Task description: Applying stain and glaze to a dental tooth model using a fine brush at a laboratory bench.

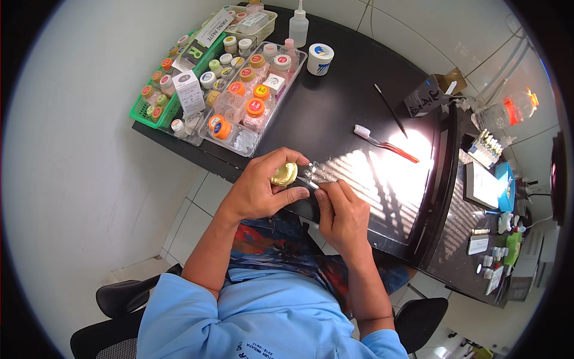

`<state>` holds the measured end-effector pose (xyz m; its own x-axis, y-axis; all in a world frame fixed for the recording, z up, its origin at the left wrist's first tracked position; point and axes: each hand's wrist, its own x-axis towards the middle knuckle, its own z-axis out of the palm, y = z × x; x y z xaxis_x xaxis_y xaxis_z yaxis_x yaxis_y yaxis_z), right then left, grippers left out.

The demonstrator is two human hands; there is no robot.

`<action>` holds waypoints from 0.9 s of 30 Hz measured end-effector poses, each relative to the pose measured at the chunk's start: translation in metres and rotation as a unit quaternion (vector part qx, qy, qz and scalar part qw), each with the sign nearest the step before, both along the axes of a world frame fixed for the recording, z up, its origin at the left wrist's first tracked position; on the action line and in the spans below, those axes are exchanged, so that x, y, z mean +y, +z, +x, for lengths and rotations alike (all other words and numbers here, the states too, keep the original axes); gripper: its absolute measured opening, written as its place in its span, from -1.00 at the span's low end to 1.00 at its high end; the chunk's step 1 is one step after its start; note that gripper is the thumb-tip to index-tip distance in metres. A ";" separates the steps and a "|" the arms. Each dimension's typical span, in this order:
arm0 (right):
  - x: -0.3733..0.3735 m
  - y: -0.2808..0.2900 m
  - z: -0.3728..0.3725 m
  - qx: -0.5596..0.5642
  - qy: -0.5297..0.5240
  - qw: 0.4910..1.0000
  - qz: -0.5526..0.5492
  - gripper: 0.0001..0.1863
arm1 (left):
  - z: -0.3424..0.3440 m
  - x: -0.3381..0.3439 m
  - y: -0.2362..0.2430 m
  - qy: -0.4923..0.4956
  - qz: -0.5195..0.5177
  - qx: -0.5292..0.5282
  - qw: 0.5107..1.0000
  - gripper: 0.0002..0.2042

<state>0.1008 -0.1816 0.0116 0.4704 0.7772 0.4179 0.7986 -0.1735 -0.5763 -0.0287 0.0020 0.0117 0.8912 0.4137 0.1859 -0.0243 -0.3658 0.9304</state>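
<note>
My left hand [252, 190] is wrapped round a pale yellow dental cast [284, 175] just above the front edge of the black table. Its thumb and index finger reach past the cast toward the right. In a pinch between thumb and fingers, my right hand [345, 216] grips a slim metal carving tool [310, 184]. The tool's tip points left and lies close to the cast; whether it touches cannot be told. White crumbs [315, 172] are scattered on the table just beyond my hands.
Beyond my left hand stands a clear tray [259, 140] of lidded jars, with a green basket [143, 110] beside it. A white tub [320, 58] and squeeze bottle [298, 29] stand at the back. A toothbrush [385, 145] and thin brush [391, 110] lie to the right.
</note>
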 end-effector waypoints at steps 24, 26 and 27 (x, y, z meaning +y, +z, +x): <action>0.008 -0.009 -0.014 0.003 -0.009 1.000 0.007 -0.88 | -0.003 0.009 0.002 -0.037 -0.067 0.012 0.997 -0.67; 0.007 -0.011 -0.014 0.004 -0.010 1.000 0.005 -0.88 | -0.003 0.009 0.002 -0.036 -0.068 0.020 0.997 -0.68; 0.007 -0.010 -0.014 0.004 -0.010 1.000 0.005 -0.88 | -0.002 0.009 0.000 -0.032 -0.054 0.007 0.998 -0.69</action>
<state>0.0866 -0.1742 0.0014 0.4890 0.7634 0.4221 0.7907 -0.1834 -0.5841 -0.0310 0.0108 0.0120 0.9182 0.3738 0.1310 -0.0316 -0.2606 0.9649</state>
